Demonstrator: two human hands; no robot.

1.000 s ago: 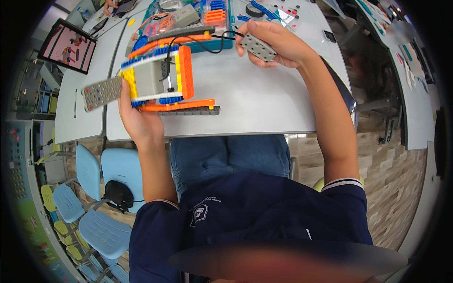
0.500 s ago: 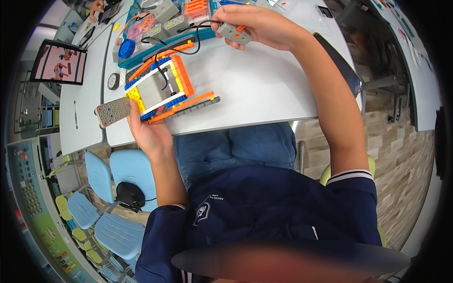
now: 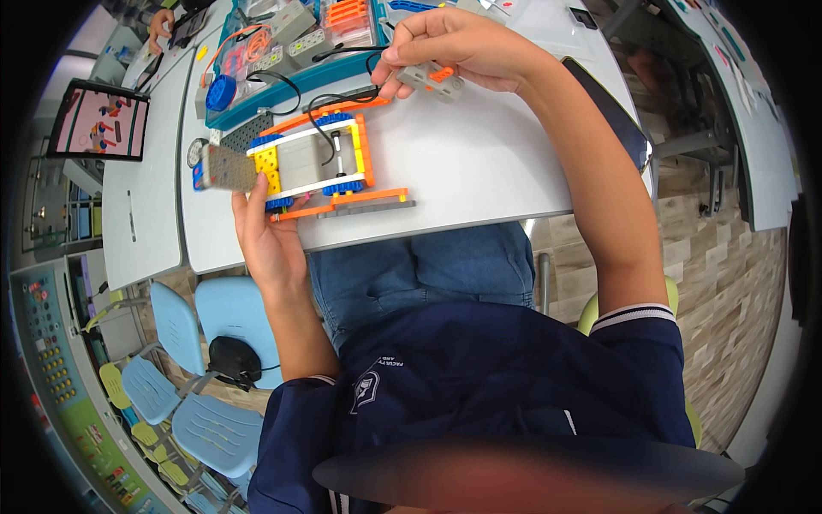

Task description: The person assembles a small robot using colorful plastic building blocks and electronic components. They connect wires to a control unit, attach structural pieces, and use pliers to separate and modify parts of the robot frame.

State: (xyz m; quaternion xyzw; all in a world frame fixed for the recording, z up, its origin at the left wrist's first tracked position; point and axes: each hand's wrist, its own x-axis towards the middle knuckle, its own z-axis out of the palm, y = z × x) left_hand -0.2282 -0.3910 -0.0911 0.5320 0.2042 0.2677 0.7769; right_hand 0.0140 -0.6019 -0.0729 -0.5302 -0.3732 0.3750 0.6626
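White table [image 3: 479, 163] as ref. L hand [image 3: 265, 236] at near edge, fingers on block model [image 3: 312, 163] (orange/yellow/blue, grey centre), which sits left-centre on table. R hand [image 3: 454, 43] at far side, pinching grey module [image 3: 431, 79] w/ orange bit; black cable [image 3: 321, 103] between module and model. Parts tray [image 3: 274, 51] at far-left. Tablet [image 3: 98, 120] on next table to left. Blue chairs [image 3: 197, 325] below near-left edge.

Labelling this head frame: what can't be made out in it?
- Head view: underside of small grey block with orange top, covered by right hand fingers.
- Black cable far end, lost among parts in teal plastic tray.
- Tablet screen content, too small.
- Bottom edge, blurred.
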